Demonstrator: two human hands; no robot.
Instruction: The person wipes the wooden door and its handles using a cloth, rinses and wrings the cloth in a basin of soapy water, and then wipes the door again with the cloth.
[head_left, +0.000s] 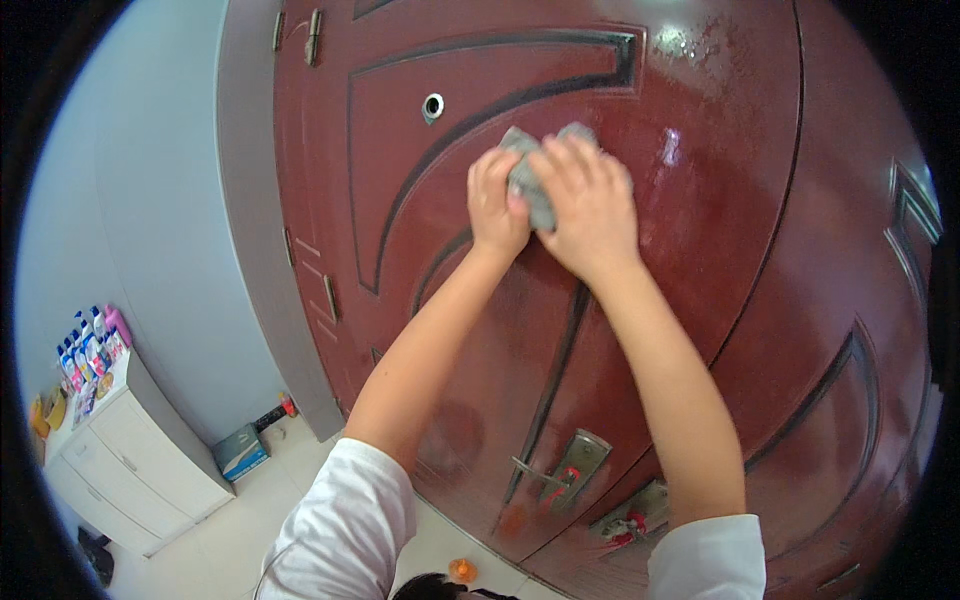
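A grey-green cloth (536, 206) lies bunched between my two hands, up against a dark red panelled door (465, 360). My left hand (497, 199) grips the cloth's left side with thumb and fingers. Over its right part my right hand (589, 199) is spread, pressing it towards the door; the fingers are slightly blurred. Up and to the left of my hands is a round peephole (433, 106). Wet-looking marks (694, 49) and shiny patches show on the door surface to the upper right.
Below my hands, a metal lever handle (574, 469) with red material tied on it juts out. A second handle (634, 521) sits on the adjoining door leaf. At left stand a white cabinet (142, 450) bearing several bottles (90, 349) and a box (241, 452). An orange object (463, 570) lies on the floor.
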